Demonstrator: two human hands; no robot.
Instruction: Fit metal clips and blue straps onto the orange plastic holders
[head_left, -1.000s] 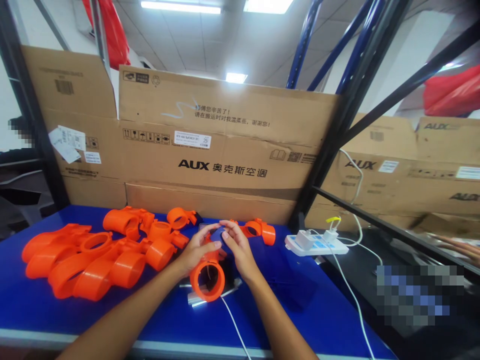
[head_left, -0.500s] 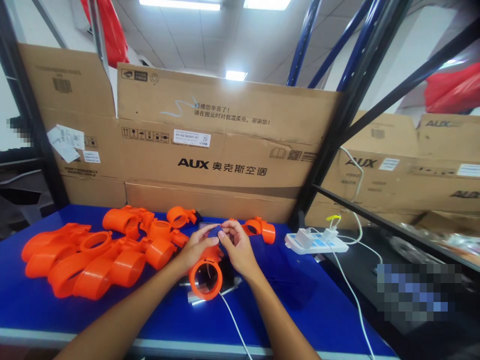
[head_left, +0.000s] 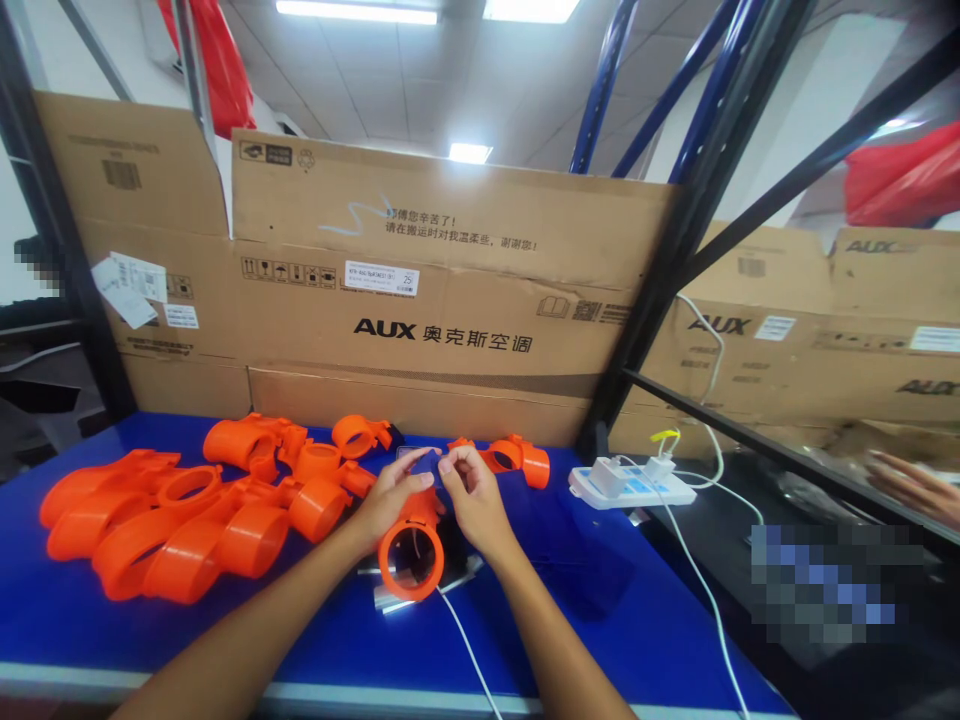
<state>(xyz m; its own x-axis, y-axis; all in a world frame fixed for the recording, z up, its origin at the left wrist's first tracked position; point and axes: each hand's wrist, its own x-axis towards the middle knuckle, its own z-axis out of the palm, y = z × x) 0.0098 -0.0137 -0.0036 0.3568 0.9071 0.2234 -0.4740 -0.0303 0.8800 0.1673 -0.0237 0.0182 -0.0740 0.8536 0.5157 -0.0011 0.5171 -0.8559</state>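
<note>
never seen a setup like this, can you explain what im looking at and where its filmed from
There is no machine here, just a person's bare hands. One head-worn camera took this, looking forward and down. The left hand holds the upper part of an orange ring; the right hand is close beside it, with a small blue bit near the fingertips, mostly hidden. On the blue table lie more orange pieces and a white power strip. Printed cardboard stands behind.

orange ringed part [head_left: 417,512], opening toward viewer; blue piece [head_left: 427,464] beyond
</note>
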